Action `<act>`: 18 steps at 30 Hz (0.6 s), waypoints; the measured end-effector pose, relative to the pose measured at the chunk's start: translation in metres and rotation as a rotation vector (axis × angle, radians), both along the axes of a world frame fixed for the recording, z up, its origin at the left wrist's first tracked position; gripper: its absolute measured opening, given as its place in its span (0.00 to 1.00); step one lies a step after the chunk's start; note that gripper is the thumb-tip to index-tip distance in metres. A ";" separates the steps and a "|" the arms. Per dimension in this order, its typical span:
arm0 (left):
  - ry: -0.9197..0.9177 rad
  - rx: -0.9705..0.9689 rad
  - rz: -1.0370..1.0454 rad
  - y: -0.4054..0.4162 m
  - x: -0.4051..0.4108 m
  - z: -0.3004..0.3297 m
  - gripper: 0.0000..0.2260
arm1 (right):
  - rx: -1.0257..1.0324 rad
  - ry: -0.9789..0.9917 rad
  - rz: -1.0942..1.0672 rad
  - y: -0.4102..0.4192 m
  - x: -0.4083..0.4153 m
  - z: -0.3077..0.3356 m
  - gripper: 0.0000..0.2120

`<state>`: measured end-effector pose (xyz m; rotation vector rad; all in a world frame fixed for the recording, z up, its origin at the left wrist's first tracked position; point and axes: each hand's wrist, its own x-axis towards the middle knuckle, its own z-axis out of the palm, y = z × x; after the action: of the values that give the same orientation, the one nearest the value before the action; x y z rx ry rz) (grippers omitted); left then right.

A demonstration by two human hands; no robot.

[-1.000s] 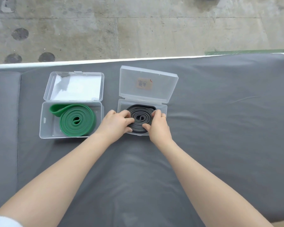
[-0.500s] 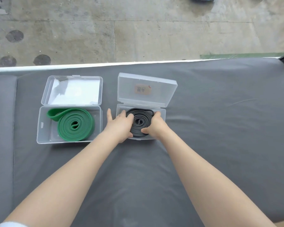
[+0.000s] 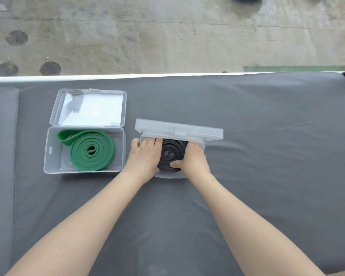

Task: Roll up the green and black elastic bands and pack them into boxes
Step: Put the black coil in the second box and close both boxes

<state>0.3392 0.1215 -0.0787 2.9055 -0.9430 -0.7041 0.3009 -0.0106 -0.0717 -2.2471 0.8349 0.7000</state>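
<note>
Black band (image 3: 172,155): coiled flat, lying inside the clear box (image 3: 200,146) at frame centre. Box lid (image 3: 178,130) tipped forward over the far half of the coil, only partly closed; gap visible along its near edge.

Left hand (image 3: 145,156): lies over the left part of the box, fingers fairly straight, tips reaching under the lid edge and touching the coil's left side. Not curled round anything.

Right hand (image 3: 193,159): on the right side of the coil, thumb pressing the near rim of the band; the fingers run under the lid and are hidden, so cannot tell whether it grips.

Green band (image 3: 92,150): coiled, loose tail looping to upper left, sits in the second clear box (image 3: 52,154) left of centre. That box's lid (image 3: 88,107) lies fully open, flat behind it.

Both boxes rest on a grey padded surface (image 3: 267,156). Concrete floor (image 3: 167,32) across the top of the frame.
</note>
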 end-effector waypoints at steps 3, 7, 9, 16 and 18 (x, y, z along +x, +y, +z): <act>0.030 0.000 0.003 -0.001 0.008 -0.005 0.38 | -0.097 0.050 0.033 0.003 0.004 0.003 0.29; 0.106 -0.026 -0.007 -0.002 0.029 -0.006 0.40 | -0.152 0.122 0.136 -0.004 0.019 0.003 0.27; 0.114 0.001 -0.015 -0.007 0.035 -0.007 0.39 | -0.202 0.136 0.215 -0.006 0.027 0.001 0.28; 0.064 0.086 -0.057 -0.010 0.032 0.001 0.36 | -0.521 -0.163 0.524 -0.002 0.001 0.004 0.42; 0.067 0.090 -0.075 -0.008 0.033 0.003 0.36 | -0.407 -0.259 0.593 -0.006 -0.005 0.006 0.43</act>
<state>0.3720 0.1139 -0.0758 2.9151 -1.0446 -0.8655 0.2963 -0.0168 -0.0661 -2.9185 0.1792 0.4981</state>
